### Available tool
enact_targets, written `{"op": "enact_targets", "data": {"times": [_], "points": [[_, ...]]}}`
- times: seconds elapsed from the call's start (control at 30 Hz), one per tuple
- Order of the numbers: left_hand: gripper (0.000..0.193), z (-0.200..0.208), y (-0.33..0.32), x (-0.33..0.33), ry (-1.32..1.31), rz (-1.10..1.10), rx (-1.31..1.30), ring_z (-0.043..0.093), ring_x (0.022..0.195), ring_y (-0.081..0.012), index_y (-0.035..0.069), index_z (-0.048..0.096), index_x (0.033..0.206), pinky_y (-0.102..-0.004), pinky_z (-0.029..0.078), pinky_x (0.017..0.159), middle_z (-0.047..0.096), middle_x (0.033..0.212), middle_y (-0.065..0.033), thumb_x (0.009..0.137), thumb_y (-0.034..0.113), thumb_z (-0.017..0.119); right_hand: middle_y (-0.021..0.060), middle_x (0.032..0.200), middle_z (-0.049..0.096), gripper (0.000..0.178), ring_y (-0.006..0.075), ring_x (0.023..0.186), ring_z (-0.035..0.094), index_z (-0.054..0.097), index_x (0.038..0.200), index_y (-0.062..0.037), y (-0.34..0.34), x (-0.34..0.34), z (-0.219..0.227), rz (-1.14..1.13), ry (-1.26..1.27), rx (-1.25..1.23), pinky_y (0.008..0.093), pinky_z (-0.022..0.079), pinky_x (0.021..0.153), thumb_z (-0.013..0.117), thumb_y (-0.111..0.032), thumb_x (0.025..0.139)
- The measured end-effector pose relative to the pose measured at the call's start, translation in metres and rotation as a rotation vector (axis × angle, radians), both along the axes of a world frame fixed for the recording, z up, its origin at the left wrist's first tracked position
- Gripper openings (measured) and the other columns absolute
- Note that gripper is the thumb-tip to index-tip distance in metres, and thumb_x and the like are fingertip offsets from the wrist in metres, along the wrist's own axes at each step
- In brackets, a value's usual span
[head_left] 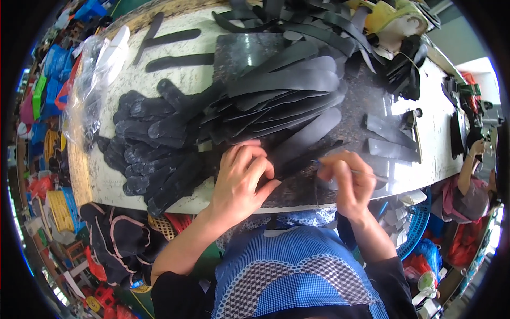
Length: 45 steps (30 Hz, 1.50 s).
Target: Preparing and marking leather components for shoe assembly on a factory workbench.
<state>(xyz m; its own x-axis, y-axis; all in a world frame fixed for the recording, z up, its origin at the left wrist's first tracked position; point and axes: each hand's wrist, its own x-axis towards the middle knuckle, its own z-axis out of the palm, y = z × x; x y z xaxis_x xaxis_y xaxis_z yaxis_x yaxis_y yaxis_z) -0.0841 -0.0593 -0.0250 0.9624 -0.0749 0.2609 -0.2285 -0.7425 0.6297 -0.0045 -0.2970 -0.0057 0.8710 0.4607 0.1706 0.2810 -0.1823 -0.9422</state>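
My left hand is curled at the near edge of the pile, its bent fingers and thumb closed at the end of a dark black strip. What lies under its fingertips is partly hidden. A thin pen-like tool with a bluish tip is pinched in my right hand, just right of that strip. Beyond both hands, long round-ended black strips are stacked in a fanned heap. More bundled black strips, with duller, scuffed ends, spread to the left of my left hand.
A dark speckled slab lies on the white worktable. Loose black pieces rest at right, and tangled strips at the back. Clear plastic hangs over the left edge. A blue basket stands below right; another person is beyond.
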Motion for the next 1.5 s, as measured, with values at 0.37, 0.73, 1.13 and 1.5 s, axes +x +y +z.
{"op": "enact_targets", "data": {"times": [0.37, 0.73, 1.13, 1.5], "points": [[0.020, 0.026, -0.097, 0.076, 0.066, -0.367, -0.498, 0.069, 0.091, -0.0295, 0.006, 0.069, 0.094, -0.0400, 0.056, 0.080, 0.063, 0.101, -0.0108, 0.081, 0.001, 0.083, 0.0139, 0.079, 0.071, 0.020, 0.0206, 0.061, 0.062, 0.063, 0.093, 0.0021, -0.091, -0.062, 0.027, -0.326, -0.670, 0.106, 0.0340, 0.052, 0.058, 0.043, -0.002, 0.097], [0.053, 0.006, -0.078, 0.061, 0.126, -0.475, 0.007, 0.066, 0.098, -0.0268, 0.008, 0.072, 0.117, -0.0384, 0.059, 0.082, 0.060, 0.122, -0.0109, 0.070, 0.019, 0.095, 0.0094, 0.137, 0.066, 0.058, 0.0341, 0.123, 0.059, 0.073, 0.126, -0.0106, -0.096, -0.028, -0.025, -0.187, -0.573, -0.534, 0.0468, 0.047, 0.107, 0.089, -0.024, 0.072], [0.041, 0.026, -0.103, 0.111, -0.495, -0.365, 0.064, 0.066, 0.109, -0.0264, 0.009, 0.071, 0.107, -0.0459, 0.050, 0.100, 0.067, 0.115, -0.0068, 0.079, 0.034, 0.086, 0.0124, 0.142, 0.066, 0.066, 0.0395, 0.136, 0.052, 0.069, 0.131, -0.0070, -0.139, 0.035, -0.017, -0.319, -0.634, -0.743, 0.0511, 0.037, 0.119, 0.071, 0.002, 0.066], [0.051, 0.038, 0.055, 0.108, 0.028, 0.076, 0.392, 0.076, 0.103, -0.0353, 0.013, 0.063, 0.142, -0.0431, 0.063, 0.089, 0.074, 0.126, -0.0128, 0.091, 0.006, 0.069, 0.0186, 0.122, 0.073, 0.052, 0.0385, 0.111, 0.063, 0.070, 0.118, -0.0022, -0.077, 0.027, 0.032, -0.103, -0.742, -0.313, 0.0478, 0.053, 0.098, 0.076, -0.003, 0.066]]}}
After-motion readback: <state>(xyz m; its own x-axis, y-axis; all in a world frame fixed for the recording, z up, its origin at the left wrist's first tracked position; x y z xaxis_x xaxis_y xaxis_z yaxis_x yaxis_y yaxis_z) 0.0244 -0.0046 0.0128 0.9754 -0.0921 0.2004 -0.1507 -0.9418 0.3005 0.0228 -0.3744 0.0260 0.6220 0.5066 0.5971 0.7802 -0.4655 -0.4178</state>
